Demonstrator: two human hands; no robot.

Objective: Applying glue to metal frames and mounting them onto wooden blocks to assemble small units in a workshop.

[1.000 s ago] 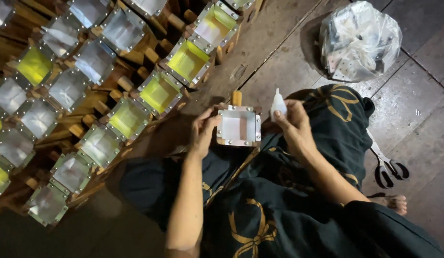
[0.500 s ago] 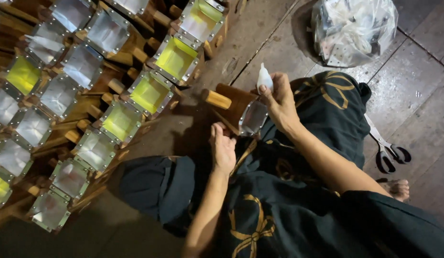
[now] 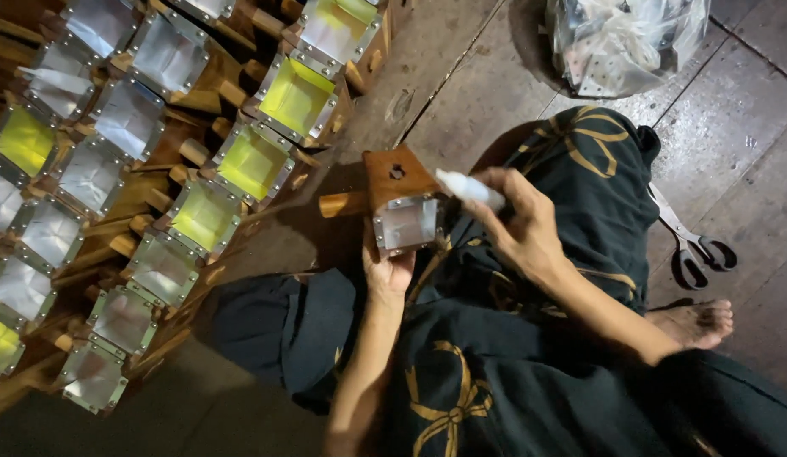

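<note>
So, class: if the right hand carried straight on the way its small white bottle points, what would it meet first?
The right hand aims the white bottle leftward at the wooden box held by the left hand. The box comes first, probably its upper edge; depth is unclear.

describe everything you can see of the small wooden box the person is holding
The wooden box is a small brown block with a short round peg sticking out on its left and a small hole in its top face. A square, pale panel in a metal frame covers the side facing the camera. It is tilted over the lap, held from below by the left hand; the right hand brings a white squeeze bottle to its right edge.
</note>
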